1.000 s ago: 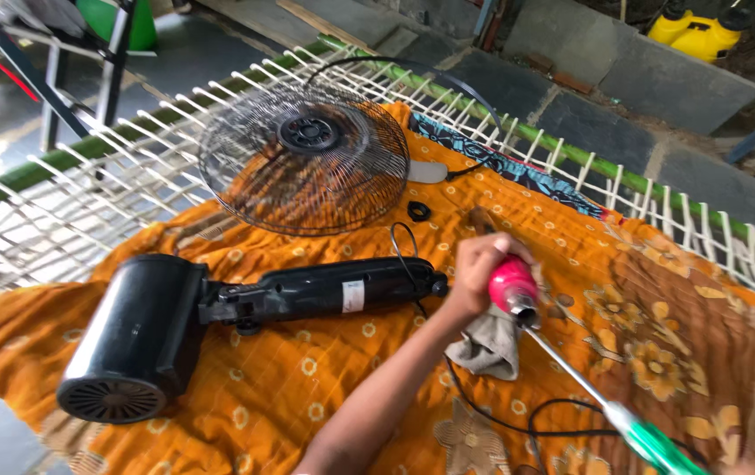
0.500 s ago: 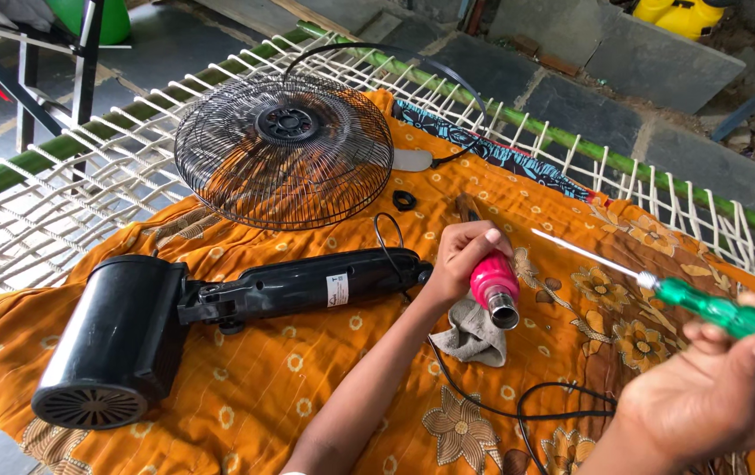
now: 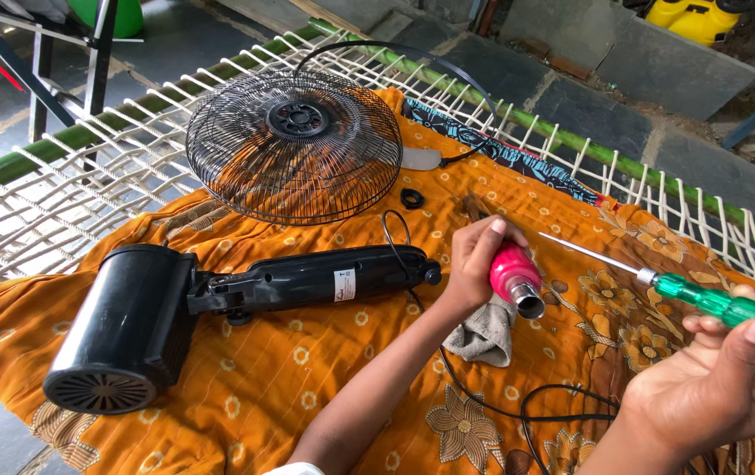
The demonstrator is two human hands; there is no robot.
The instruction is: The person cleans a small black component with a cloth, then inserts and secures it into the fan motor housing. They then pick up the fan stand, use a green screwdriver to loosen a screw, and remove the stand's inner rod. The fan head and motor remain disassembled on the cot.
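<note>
As the right hand grips the green screwdriver and the left hand clasps the pink cap, the bare tip could jab the wrist.

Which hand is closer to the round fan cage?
Left. The left hand, holding a pink handle, is just below-right of the fan cage; the right hand is farther right.

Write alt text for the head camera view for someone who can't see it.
A left hand holds a pink, metal-tipped handle over a grey rag while the right hand holds a green-handled screwdriver. They work above an orange floral cloth bearing a black fan motor and stem, with a round wire fan guard beyond.
</note>
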